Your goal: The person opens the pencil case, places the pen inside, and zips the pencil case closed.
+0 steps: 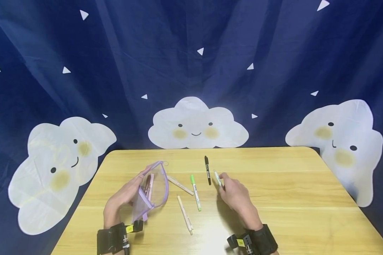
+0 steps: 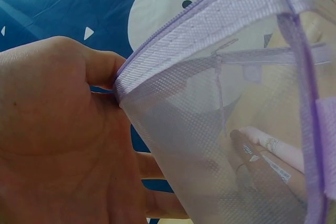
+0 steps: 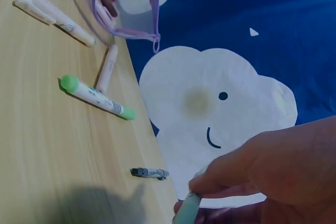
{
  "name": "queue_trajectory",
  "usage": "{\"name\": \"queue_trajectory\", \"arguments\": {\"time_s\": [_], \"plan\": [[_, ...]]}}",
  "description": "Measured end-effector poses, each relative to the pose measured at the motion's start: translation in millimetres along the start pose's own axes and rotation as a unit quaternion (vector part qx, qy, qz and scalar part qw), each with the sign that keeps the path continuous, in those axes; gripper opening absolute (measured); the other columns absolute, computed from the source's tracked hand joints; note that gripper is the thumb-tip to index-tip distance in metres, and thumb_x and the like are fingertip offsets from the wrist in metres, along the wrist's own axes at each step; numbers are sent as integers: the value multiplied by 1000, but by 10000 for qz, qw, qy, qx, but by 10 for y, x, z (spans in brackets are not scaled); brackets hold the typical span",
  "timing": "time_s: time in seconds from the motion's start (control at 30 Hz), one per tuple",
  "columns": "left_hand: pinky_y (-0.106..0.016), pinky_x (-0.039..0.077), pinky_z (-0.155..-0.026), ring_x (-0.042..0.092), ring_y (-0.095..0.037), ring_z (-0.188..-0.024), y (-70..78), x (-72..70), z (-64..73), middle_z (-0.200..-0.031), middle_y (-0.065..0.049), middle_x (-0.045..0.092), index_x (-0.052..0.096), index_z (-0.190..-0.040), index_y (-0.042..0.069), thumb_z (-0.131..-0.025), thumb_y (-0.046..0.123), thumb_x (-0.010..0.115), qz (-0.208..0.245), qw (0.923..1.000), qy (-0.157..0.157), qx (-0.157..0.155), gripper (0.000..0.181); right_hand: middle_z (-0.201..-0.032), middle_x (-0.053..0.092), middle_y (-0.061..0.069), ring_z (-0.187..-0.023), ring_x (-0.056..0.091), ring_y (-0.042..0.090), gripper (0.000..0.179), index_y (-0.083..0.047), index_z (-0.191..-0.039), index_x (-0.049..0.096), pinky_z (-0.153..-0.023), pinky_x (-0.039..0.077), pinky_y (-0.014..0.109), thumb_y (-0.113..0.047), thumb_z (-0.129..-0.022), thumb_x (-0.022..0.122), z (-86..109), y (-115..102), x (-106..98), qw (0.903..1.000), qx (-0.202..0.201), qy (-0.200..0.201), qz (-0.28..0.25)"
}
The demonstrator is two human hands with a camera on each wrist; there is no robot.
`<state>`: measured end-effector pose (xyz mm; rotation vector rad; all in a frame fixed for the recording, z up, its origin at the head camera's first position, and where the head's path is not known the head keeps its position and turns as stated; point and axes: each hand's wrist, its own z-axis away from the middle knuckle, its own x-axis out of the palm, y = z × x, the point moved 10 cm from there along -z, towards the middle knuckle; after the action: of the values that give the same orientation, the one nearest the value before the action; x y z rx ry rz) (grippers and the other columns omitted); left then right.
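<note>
My left hand (image 1: 124, 193) grips the edge of a translucent mesh pencil pouch (image 1: 146, 198) with lilac trim, its mouth spread wide. In the left wrist view the thumb pinches the pouch's zipper corner (image 2: 128, 80). Inside lie a pink pen (image 2: 275, 145) and a brown pen (image 2: 254, 156). Right of the loose pens, my right hand (image 1: 237, 194) pinches a pale mint pen (image 1: 217, 178) between thumb and fingers. The mint pen's lower part shows in the right wrist view. Just left of it lies a black double-ended marker (image 1: 207, 170).
Between the hands, a white marker with green ends (image 1: 195, 193), a beige pen (image 1: 180, 185) and a pale clip pen (image 1: 185, 214) lie on the wooden table (image 1: 306, 198). A blue curtain (image 1: 191, 71) with clouds hangs behind the table's far edge.
</note>
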<state>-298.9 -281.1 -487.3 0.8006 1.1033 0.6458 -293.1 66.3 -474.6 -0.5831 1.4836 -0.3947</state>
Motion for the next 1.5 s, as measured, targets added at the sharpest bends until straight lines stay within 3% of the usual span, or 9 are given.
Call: {"name": "queue_trajectory", "arguments": {"time_s": [0.27, 0.57, 0.8, 1.0, 1.13, 1.5], "plan": [[-66, 57, -66, 24, -63, -142, 41, 49, -34, -172, -13, 9, 19, -166, 30, -114, 36, 18, 2, 10000, -32, 90, 52, -84, 71, 5, -53, 51, 13, 37, -1, -132, 63, -45, 42, 28, -6, -95, 68, -21, -66, -104, 9982, -55, 589, -9], [-74, 53, -67, 18, -66, -142, 2, 69, -17, -172, -13, 8, 19, -166, 31, -114, 35, 17, 95, 9999, -51, 45, 52, -84, 69, 4, -59, 52, 13, 48, -1, -134, 62, -46, 43, 27, 1, -87, 71, -27, -155, -169, 9954, -202, 939, 69], [-77, 51, -67, 13, -63, -145, 5, 83, -18, -172, -12, 8, 19, -166, 30, -114, 38, 16, -21, 9999, -95, 111, 53, -86, 73, 4, -63, 59, 13, 39, -1, -125, 69, -50, 47, 27, 0, -87, 72, -20, -213, -275, 9928, -307, 1159, 60], [-74, 53, -65, 17, -68, -141, 3, 60, 10, -171, -15, 8, 20, -166, 30, -114, 38, 18, 74, 9999, -56, 89, 52, -79, 67, 2, -61, 54, 11, 37, 1, -123, 69, -52, 47, 26, 2, -87, 72, -16, -371, -289, 9904, -545, 1255, -182], [-70, 56, -64, 19, -69, -140, 10, 33, 26, -171, -16, 8, 20, -166, 30, -114, 40, 18, 85, 9999, -48, 90, 53, -81, 68, 4, -57, 52, 10, 36, 2, -123, 69, -48, 45, 24, 2, -87, 72, -58, -516, -208, 9895, -683, 1227, -355], [-73, 53, -64, 14, -66, -143, 27, 29, 17, -171, -15, 9, 19, -166, 30, -114, 39, 17, -104, 9997, -93, 176, 53, -80, 72, 4, -53, 50, 6, 30, 0, -120, 72, -45, 43, 21, -3, -90, 72, -206, -856, 338, 9892, -1057, 886, -495]]}}
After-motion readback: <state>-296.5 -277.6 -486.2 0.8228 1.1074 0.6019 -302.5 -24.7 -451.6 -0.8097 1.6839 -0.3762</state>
